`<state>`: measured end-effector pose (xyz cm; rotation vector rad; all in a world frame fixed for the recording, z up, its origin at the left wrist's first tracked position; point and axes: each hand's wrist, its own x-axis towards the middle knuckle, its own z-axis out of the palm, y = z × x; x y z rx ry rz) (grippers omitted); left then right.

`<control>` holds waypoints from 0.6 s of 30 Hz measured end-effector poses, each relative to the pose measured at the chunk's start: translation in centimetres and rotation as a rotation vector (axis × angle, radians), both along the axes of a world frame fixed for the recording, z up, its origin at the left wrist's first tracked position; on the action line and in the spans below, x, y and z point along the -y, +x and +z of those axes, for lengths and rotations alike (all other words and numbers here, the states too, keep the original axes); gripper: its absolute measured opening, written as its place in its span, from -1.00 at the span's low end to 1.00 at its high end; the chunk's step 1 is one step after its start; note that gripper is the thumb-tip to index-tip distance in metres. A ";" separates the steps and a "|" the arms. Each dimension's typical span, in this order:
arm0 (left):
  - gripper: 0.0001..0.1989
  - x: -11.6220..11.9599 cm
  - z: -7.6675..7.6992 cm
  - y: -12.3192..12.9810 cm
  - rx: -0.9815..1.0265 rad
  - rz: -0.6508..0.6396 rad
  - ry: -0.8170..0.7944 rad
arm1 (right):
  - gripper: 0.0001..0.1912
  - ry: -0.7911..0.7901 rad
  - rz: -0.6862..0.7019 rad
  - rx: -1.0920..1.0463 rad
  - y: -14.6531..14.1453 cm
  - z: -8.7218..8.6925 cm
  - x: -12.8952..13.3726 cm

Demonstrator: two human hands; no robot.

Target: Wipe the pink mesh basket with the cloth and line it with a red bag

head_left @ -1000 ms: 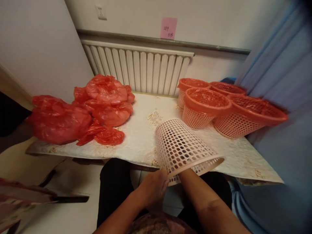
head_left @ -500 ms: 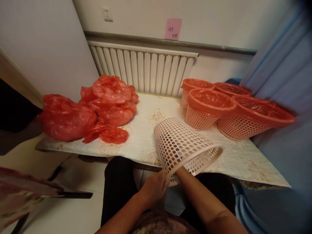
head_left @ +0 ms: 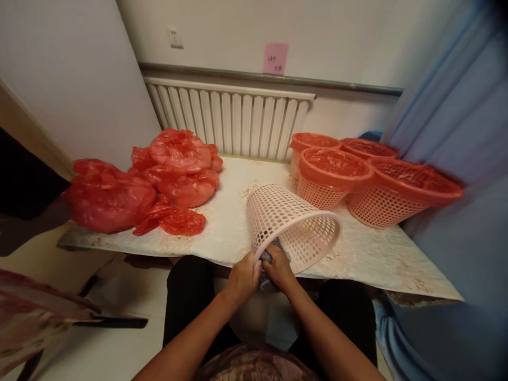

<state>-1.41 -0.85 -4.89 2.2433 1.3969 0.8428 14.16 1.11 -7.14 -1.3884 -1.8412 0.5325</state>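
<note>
A pale pink perforated wastebasket [head_left: 278,209] lies tilted on its side at the table's front edge, its mouth facing me. My left hand [head_left: 243,278] is closed on the near left part of its rim. Just inside the mouth, my right hand [head_left: 279,264] grips a bunched grey-blue cloth [head_left: 277,246]. Part of that cloth hangs below the rim between my hands. The fingers of my right hand are partly hidden.
Several wastebaskets lined with red bags [head_left: 333,169] stand at the right, beside a blue curtain [head_left: 448,121]. Red plastic bags [head_left: 182,169] are heaped on the left of the cloth-covered table [head_left: 230,233]. A white radiator [head_left: 230,116] is behind. Another person's arm [head_left: 35,222] shows at left.
My right hand has drawn back from deep inside the wastebasket to its mouth, and the cloth now shows. The wastebasket has turned, its mouth opening more towards me.
</note>
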 end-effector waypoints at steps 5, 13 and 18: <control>-0.85 -1.3 1.4 -0.7 0.030 0.021 -0.005 | -0.47 0.021 -0.030 0.476 3.5 -2.1 2.0; -0.84 -0.8 -1.5 0.4 0.295 0.119 -0.123 | -0.46 -0.025 -0.152 0.327 4.2 -4.6 2.0; -0.70 -1.5 -4.9 1.0 0.444 0.187 -0.294 | -0.43 -0.057 -0.099 0.218 2.9 -4.5 1.8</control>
